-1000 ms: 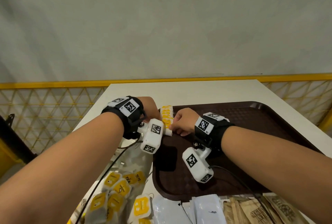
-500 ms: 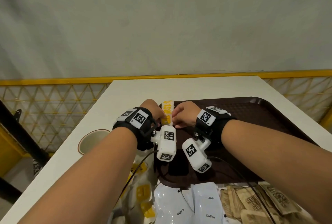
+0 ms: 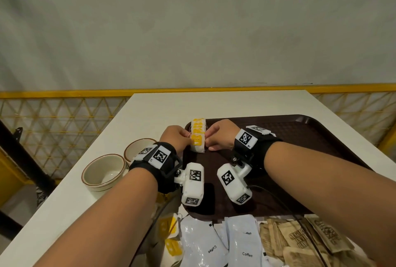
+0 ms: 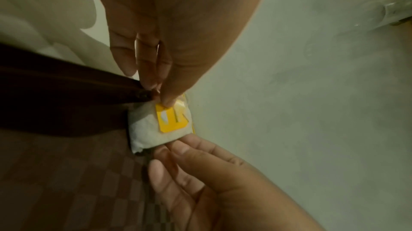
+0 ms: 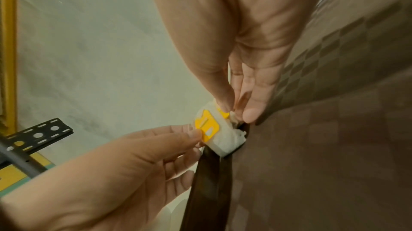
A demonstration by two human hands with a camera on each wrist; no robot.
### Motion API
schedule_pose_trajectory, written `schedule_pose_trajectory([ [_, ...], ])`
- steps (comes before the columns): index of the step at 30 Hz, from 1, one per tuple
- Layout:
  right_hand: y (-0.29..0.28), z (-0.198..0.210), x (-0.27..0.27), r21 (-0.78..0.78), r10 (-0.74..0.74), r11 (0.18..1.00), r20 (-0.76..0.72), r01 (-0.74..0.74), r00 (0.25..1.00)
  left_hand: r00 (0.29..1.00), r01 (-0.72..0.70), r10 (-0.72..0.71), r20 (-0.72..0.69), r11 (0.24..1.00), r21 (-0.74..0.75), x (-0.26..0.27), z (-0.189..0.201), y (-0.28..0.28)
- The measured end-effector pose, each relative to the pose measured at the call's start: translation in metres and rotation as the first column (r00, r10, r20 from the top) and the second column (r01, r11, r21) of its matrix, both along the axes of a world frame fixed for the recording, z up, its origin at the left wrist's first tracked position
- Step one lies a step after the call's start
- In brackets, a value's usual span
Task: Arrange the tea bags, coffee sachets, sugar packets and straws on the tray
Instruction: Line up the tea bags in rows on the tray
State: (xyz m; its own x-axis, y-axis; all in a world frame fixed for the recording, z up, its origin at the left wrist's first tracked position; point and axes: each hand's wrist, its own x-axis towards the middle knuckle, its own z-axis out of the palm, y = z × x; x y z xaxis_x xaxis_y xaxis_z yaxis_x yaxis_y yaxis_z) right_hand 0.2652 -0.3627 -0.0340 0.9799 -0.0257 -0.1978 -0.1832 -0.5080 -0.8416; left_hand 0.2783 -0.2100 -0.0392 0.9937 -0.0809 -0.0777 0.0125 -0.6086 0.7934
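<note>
A short row of white tea bags [image 3: 198,135] with yellow tags stands on edge in the far left corner of the brown tray [image 3: 321,142]. My left hand [image 3: 186,138] pinches the row from its left side and my right hand [image 3: 209,138] pinches it from its right. In the left wrist view my left hand [image 4: 163,100] has thumb and fingertips on the front tea bag [image 4: 162,125]. In the right wrist view my right hand [image 5: 236,111] nips the tea bags [image 5: 220,132] at the tray's rim. No straws are in sight.
Near me, off the tray, lie white coffee sachets [image 3: 242,243], brown sugar packets [image 3: 300,243] and loose tea bags [image 3: 169,234]. Two cream cups [image 3: 105,172] stand on the white table [image 3: 150,112] left of the tray. A yellow railing [image 3: 64,93] runs behind.
Both hands have stayed on the tea bag row and drawn in tighter against it. My head has shifted, so the cups at the left have come into view.
</note>
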Motion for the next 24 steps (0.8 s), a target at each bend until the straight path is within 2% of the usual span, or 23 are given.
schedule_pose_trajectory([
  [3, -0.001, 0.001, 0.001, -0.014, 0.021, 1.0, -0.006, -0.021, 1.0, 1.0, 0.018, -0.018, 0.024, 1.0, -0.003, 0.0, -0.001, 0.001],
  [8, 0.0, 0.004, 0.003, 0.092, -0.035, 0.995, -0.101, 0.044, 0.994, 0.995, 0.097, -0.098, 0.025, 0.994, 0.055, -0.002, 0.005, 0.0],
  [11, 0.0, 0.004, 0.004, 0.065, -0.015, 0.998, -0.11, 0.023, 0.994, 0.991, 0.132, -0.133, 0.008, 0.989, 0.071, -0.003, 0.012, 0.001],
  [15, -0.002, 0.002, 0.006, -0.024, 0.042, 0.999, -0.045, -0.043, 0.998, 0.988, 0.153, -0.151, -0.029, 0.984, 0.091, -0.002, 0.017, 0.0],
  [19, 0.001, 0.003, 0.006, -0.013, 0.068, 0.998, -0.042, -0.069, 0.997, 0.992, 0.122, -0.114, -0.05, 0.977, 0.177, -0.001, 0.011, -0.001],
  [24, -0.002, 0.002, 0.003, 0.033, -0.003, 0.999, -0.026, 0.004, 1.0, 0.999, 0.044, -0.043, -0.008, 0.977, 0.207, -0.004, 0.007, -0.001],
])
